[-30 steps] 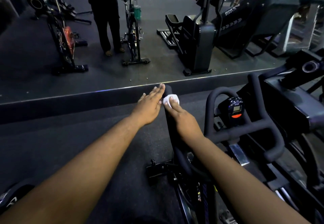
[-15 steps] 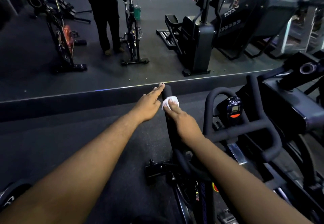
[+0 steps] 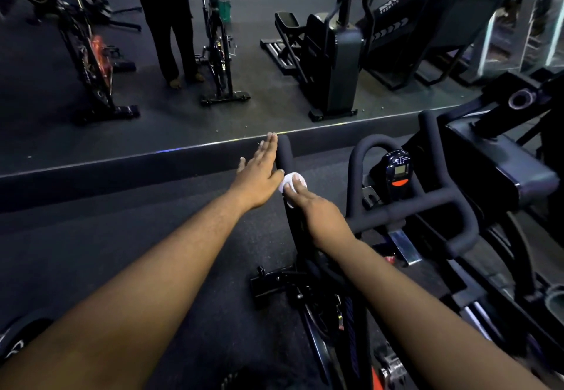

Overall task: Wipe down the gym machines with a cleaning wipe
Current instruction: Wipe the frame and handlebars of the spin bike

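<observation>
The right hand presses a white wipe onto the left bar of the bike's handlebar. Its fingers lie over the wipe and hold it down on the bar; I cannot tell if they curl round it. The left hand is flat, fingers straight, and rests against the side of the same bar, near its tip. It holds nothing.

To do this step well, I think the right hand should keep the wipe tight on the bar and slide it along the whole bar, from tip to bend. It should go round the bar too, so the under side gets clean. The left hand can hold the bar so the bike does not wobble. It should stay out of the wipe's way. The rest of the handlebar looks like it is yet to be done.

Count: one wipe. Two hands. One bike close up, with one small screen in the middle of its bars. Two more bikes stand far off on the floor, and one person stands beside them. At least two big machines are at the back right
</observation>
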`<move>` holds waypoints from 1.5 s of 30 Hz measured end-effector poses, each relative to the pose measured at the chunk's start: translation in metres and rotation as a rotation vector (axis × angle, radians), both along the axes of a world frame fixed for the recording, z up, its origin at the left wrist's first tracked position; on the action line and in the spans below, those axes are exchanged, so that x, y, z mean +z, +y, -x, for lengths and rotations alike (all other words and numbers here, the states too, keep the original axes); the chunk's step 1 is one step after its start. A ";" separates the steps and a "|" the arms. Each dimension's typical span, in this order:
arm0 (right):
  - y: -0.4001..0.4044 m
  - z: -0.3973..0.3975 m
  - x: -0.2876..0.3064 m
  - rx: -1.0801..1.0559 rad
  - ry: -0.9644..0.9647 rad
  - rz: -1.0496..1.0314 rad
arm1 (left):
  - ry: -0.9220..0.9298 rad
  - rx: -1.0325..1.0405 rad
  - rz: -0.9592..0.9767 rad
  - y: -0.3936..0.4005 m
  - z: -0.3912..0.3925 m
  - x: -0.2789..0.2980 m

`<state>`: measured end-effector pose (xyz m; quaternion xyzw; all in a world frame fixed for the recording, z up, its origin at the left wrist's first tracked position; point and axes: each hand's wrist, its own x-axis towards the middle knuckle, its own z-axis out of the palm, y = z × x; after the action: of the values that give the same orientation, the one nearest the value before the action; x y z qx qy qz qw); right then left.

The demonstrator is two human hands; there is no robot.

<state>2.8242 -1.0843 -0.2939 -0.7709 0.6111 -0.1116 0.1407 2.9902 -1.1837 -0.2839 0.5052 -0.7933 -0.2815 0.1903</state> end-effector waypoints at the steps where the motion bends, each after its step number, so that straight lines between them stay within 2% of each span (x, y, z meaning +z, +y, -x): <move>1: 0.009 0.003 -0.007 0.006 0.065 -0.041 | -0.026 0.000 0.020 0.000 0.000 -0.001; 5: 0.046 0.017 -0.022 0.170 0.294 -0.071 | -0.124 0.001 0.110 0.006 0.002 -0.006; 8: 0.049 0.032 -0.016 0.210 0.314 -0.067 | -0.235 -0.052 0.206 0.016 0.009 -0.011; 11: 0.038 0.038 -0.007 0.125 0.208 -0.041 | -0.339 -0.090 0.283 0.024 0.014 -0.021; 14: 0.044 0.031 -0.020 0.104 0.259 -0.104 | -0.397 -0.099 0.350 0.029 0.020 -0.027; 18: 0.066 0.052 -0.036 0.016 0.347 0.130 | -0.545 -0.235 0.462 0.044 0.024 -0.038; 20: 0.067 0.069 -0.035 -0.106 0.406 0.142 | -0.582 -0.269 0.462 0.051 0.029 -0.044; 23: 0.064 0.063 -0.033 -0.156 0.406 0.113 | -0.573 -0.260 0.418 0.052 0.035 -0.046; 26: 0.073 0.041 -0.041 -0.038 0.341 0.113 | -0.574 -0.254 0.402 0.053 0.036 -0.047; 29: 0.085 0.052 -0.035 0.031 0.394 0.124 | -0.581 -0.246 0.394 0.055 0.036 -0.046; 32: 0.081 0.072 -0.024 -0.115 0.468 0.132 | -0.584 -0.242 0.382 0.057 0.038 -0.045; 35: 0.075 0.057 -0.032 -0.156 0.396 0.161 | -0.580 -0.258 0.364 0.056 0.037 -0.044; 39: 0.102 0.016 -0.053 0.017 0.325 0.164 | -0.564 -0.298 0.320 0.053 0.034 -0.041; 41: 0.120 0.020 -0.054 0.043 0.288 0.139 | -0.560 -0.312 0.305 0.052 0.034 -0.040; 45: 0.119 0.034 -0.046 -0.063 0.281 0.207 | -0.547 -0.322 0.294 0.052 0.034 -0.040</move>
<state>2.7904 -0.9653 -0.3402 -0.7696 0.6341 -0.0693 -0.0299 2.9558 -1.1315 -0.3234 0.3975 -0.9165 -0.0451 -0.0055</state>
